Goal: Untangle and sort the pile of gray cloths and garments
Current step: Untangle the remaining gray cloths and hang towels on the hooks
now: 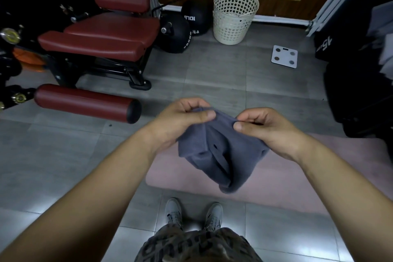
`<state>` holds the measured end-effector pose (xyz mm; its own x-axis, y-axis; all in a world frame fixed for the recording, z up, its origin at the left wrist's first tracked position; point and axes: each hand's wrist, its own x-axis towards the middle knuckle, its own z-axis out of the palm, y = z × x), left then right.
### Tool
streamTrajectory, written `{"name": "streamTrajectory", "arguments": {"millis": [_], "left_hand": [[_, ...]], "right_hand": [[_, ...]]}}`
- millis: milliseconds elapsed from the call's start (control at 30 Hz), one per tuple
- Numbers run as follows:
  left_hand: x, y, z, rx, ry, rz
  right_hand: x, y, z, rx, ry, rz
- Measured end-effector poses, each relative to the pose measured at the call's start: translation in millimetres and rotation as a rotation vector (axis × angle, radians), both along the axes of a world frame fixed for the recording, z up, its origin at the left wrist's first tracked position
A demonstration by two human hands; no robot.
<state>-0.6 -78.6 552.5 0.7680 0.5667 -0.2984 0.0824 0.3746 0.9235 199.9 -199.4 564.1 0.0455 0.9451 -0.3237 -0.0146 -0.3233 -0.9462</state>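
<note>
gray cloth (223,155) is hanging in the air between both hands, in front of the standing person and above the pink mat (308,176) on the tiled floor. it is drooping in soft folds to a rounded lower end, not touching the mat.

handling, judged: light, limp and napped like fleece or towelling. not slippery, not fragile. it is folding wherever it is unsupported, so grips belong on the top hem, spread toward the corners, to let it open flat. a small dark slit and a narrow strip are showing near the middle; cannot tell whether it is a garment or a plain cloth.

left hand (180,121): thumb and curled fingers are pinching the top edge, with some cloth bunching under the palm. right hand (268,127): thumb and forefinger are pinching the same edge just beside it, the other fingers curling loosely. hands are close together, forearms reaching forward and converging, wrists roughly level.

cream perforated laundry basket (234,19) is standing by the far wall, well apart from the cloth; a likely sorting target, judged only.
</note>
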Motion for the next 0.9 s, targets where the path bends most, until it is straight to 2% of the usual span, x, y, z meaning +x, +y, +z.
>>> {"name": "streamTrajectory", "arguments": {"millis": [133, 300, 367, 433, 500, 567, 700, 767, 900], "left_hand": [[-10.4, 16.6, 4.6, -0.075, -0.068, 0.281], [-28.1, 25.0, -17.1, 0.008, 0.043, 0.699], [-33.8, 25.6, -28.6, 0.052, 0.15, 0.794], [-35.3, 21.5, -38.7, 0.187, 0.333, 0.706], [-29.3, 11.5, -38.1, 0.325, 0.436, 0.528], [-18.7, -0.3, -28.6, 0.378, 0.375, 0.338], [2.3, -17.5, -11.5, 0.294, 0.193, -0.118], [6.8, -19.1, -9.2, 0.287, 0.153, -0.143], [5.3, -13.0, -8.2, 0.1, 0.048, 0.037]], "right_hand": [[12.8, -8.0, -5.2, -0.082, -0.089, -0.05], [30.9, -12.7, -21.5, -0.183, -0.279, -0.065], [31.1, -13.2, -24.7, -0.172, -0.303, -0.075], [26.7, -11.5, -23.6, -0.12, -0.267, -0.083], [17.9, -7.2, -18.6, -0.056, -0.22, -0.061], [6.0, 0.1, -12.6, 0.009, -0.187, -0.014], [-11.0, 15.3, -1.0, 0.078, -0.121, 0.018], [-9.6, 18.5, 0.4, 0.092, -0.078, 0.006], [0.6, 12.4, -4.1, 0.044, -0.085, -0.004]]}}
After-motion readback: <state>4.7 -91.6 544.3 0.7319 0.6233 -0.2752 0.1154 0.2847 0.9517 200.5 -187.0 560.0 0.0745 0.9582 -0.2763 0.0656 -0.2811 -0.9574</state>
